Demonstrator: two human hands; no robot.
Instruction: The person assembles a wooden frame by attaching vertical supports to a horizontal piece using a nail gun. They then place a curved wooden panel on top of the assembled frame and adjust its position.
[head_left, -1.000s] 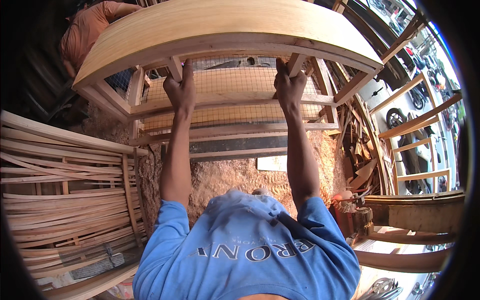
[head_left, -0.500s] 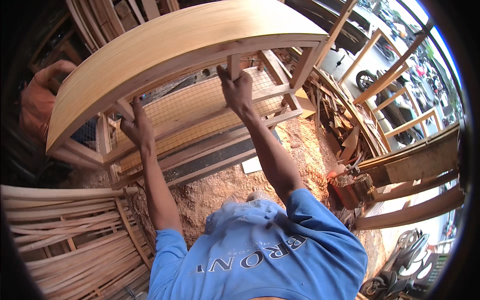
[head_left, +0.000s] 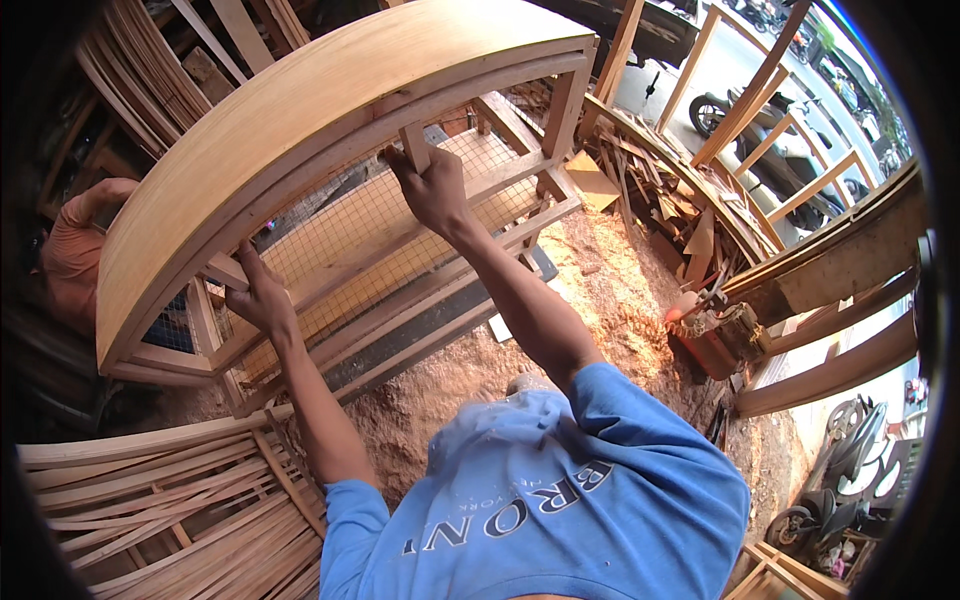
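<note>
A large wooden cage frame with wire mesh stands before me, its top a pale plywood panel (head_left: 330, 95) with dark wood edging beneath. My left hand (head_left: 262, 297) is closed around a short wooden strut (head_left: 222, 270) under the panel's near left edge. Farther right, my right hand (head_left: 435, 190) grips a similar short strut (head_left: 414, 143). Both arms are stretched forward. Wire mesh (head_left: 340, 235) and a long lower rail (head_left: 400, 285) show below and between my hands. Parts of the fingers are hidden behind the struts.
Another person (head_left: 75, 250) in an orange top is at the cage's far left. Stacked wood strips (head_left: 150, 510) lie at lower left. Sawdust (head_left: 600, 270) covers the ground, with wood offcuts (head_left: 680, 200) on the right. A red machine (head_left: 705, 345) stands near them, beyond which are parked motorbikes (head_left: 790, 155).
My view has turned, so the surroundings appear rotated. The cage sits farther left in view, its right end shifted left and slightly up. Both hands keep their grip on the struts.
</note>
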